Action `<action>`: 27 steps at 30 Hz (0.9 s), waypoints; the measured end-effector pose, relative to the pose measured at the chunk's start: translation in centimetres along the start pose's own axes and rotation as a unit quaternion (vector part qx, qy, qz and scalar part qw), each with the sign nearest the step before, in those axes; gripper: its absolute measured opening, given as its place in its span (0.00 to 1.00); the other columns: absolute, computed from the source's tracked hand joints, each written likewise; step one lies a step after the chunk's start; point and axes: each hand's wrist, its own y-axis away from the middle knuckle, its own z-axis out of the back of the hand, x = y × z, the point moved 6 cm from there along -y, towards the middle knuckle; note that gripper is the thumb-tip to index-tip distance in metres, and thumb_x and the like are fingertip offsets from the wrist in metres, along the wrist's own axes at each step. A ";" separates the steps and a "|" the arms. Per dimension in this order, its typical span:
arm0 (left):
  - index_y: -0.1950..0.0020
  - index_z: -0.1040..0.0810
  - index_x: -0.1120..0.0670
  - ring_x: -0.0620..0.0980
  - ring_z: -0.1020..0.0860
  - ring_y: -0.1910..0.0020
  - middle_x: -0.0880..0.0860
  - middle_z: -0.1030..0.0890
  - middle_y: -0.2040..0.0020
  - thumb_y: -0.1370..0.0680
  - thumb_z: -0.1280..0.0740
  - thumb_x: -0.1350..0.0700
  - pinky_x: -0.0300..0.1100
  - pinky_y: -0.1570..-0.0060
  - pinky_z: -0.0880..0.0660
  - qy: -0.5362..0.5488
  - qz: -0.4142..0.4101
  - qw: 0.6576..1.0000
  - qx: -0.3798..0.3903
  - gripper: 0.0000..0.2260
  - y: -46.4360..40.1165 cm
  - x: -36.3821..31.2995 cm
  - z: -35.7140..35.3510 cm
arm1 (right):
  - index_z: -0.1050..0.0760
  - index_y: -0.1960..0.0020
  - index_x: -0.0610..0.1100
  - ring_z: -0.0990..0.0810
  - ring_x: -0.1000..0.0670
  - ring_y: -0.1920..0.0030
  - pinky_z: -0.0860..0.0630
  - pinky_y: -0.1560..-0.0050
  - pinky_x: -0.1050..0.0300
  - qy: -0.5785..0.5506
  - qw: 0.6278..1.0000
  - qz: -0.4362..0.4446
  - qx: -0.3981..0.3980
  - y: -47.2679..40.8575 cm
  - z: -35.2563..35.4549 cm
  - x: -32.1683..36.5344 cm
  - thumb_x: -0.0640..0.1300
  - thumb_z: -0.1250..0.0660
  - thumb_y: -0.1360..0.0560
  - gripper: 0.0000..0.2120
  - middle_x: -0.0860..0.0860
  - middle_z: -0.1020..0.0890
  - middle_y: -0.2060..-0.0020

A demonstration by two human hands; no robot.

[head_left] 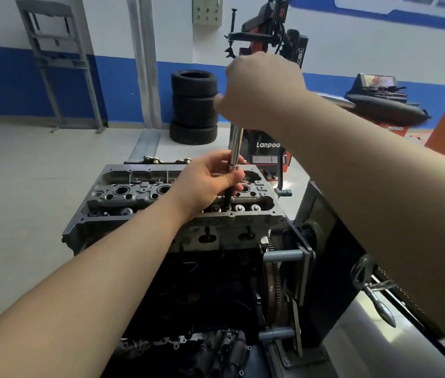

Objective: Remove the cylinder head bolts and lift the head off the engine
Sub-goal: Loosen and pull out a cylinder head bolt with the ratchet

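Nearest, at bottom right: a stand (300,282) of grey bars and a black plate, with a toothed wheel (272,293) bolted to the engine's right end and a chrome crank handle (379,301) further right. Just beyond and left, the dark engine block (202,290), clamped to that stand.

On top of the block, mid-scene: the cylinder head (139,203), a bare aluminium casting with its cover already off — wells and valve gear exposed, still seated on the block. Judged heavy and rigid, likely oily, with a soft sealing face underneath that dents easily. Best lifted straight up with a hand under each end of the casting, never by the thin upper rim, and only once every bolt is out.

Over the head's right half: left hand (210,184), fingers curled round the lower part of a long chrome extension bar (235,148), steadying it upright over a bolt hole near the front edge. The bolt itself hidden under the dark lower end of the bar.

Higher and further: right hand (259,91), closed in a fist around the tool's top — the handle itself out of sight inside the fist.

Far back: a stack of tyres (194,107) and a red tyre machine (267,148) against a blue-and-white wall.
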 end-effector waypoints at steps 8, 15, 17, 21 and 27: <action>0.31 0.22 0.57 0.57 0.15 0.48 0.57 0.14 0.43 0.15 0.34 0.65 0.58 0.40 0.17 0.032 0.023 0.999 0.029 0.13 0.2 0.1 -0.2 | 0.25 0.58 0.49 0.22 0.43 0.62 0.26 0.62 0.51 -0.074 0.994 0.055 -0.053 0.6 0.2 1.0 0.62 0.40 0.24 0.17 0.52 0.24 0.68; 0.38 0.19 0.59 0.56 0.15 0.55 0.61 0.16 0.49 0.18 0.30 0.66 0.60 0.43 0.16 0.014 0.010 1.000 0.016 0.10 0.0 0.0 -0.3 | 0.33 0.64 0.46 0.28 0.43 0.68 0.32 0.68 0.53 -0.009 1.000 0.000 -0.016 0.3 0.0 -0.2 0.54 0.37 0.25 0.15 0.48 0.27 0.66; 0.38 0.19 0.58 0.56 0.15 0.55 0.61 0.16 0.49 0.18 0.30 0.66 0.60 0.43 0.16 0.021 0.007 1.000 0.018 0.10 0.1 0.1 -0.2 | 0.37 0.67 0.47 0.36 0.46 0.72 0.41 0.71 0.57 0.042 0.998 0.003 -0.049 0.6 0.2 0.7 0.53 0.37 0.25 0.17 0.49 0.32 0.69; 0.31 0.21 0.57 0.57 0.15 0.49 0.58 0.14 0.44 0.16 0.33 0.64 0.58 0.38 0.17 0.040 0.031 0.998 0.038 0.14 0.2 0.3 0.0 | 0.26 0.63 0.47 0.28 0.45 0.70 0.36 0.69 0.56 -0.029 0.996 0.027 -0.085 0.6 0.3 1.2 0.59 0.41 0.24 0.18 0.51 0.26 0.71; 0.34 0.19 0.58 0.56 0.14 0.51 0.58 0.15 0.48 0.16 0.33 0.65 0.53 0.41 0.16 0.002 0.015 0.999 0.031 0.11 0.0 0.2 -0.2 | 0.25 0.61 0.45 0.23 0.39 0.61 0.29 0.64 0.53 -0.112 0.993 -0.013 -0.033 0.4 -0.1 -1.1 0.51 0.39 0.25 0.12 0.48 0.24 0.67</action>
